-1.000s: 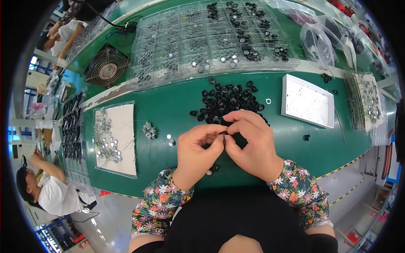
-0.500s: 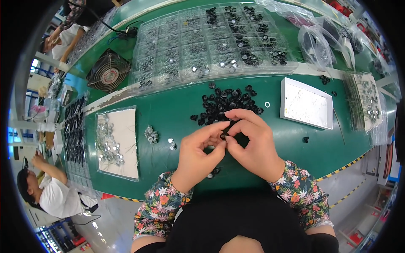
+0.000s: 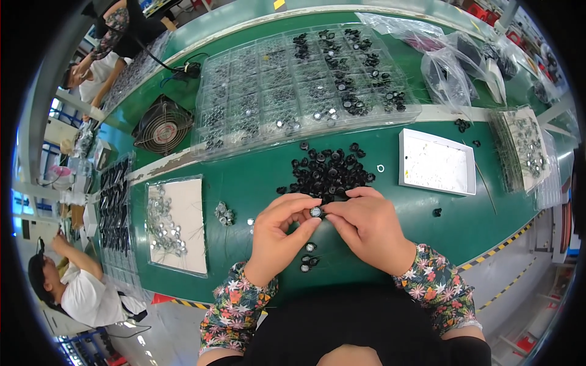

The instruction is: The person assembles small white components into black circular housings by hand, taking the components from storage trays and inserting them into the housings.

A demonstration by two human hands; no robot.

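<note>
Between my hands is a small round black part with a silvery face (image 3: pixel 315 211), its bright side turned up. My left hand (image 3: pixel 278 235) pinches it between thumb and fingers. From the other side, the closed fingertips of my right hand (image 3: pixel 371 230) meet at its edge. Just beyond my fingers lies a heap of small black round caps (image 3: pixel 329 171). Several black parts with silvery faces (image 3: pixel 310 247) lie on the green table nearer my body, between my wrists. Silvery discs (image 3: pixel 251 223) sit left of my left hand, partly hidden by it.
A wire-leaded silvery cluster (image 3: pixel 224 213) and a pale board with silvery pieces (image 3: pixel 194 229) lie left. Behind stands a clear compartment tray (image 3: pixel 293 131), beside a black fan (image 3: pixel 163 125). At right are a white box (image 3: pixel 436 160) and plastic bags (image 3: pixel 448 76). Co-workers sit left.
The held part now shows its silvery face, where a dark piece showed before. My right fingers have straightened from an arch and lowered. The whole view has shifted slightly.
</note>
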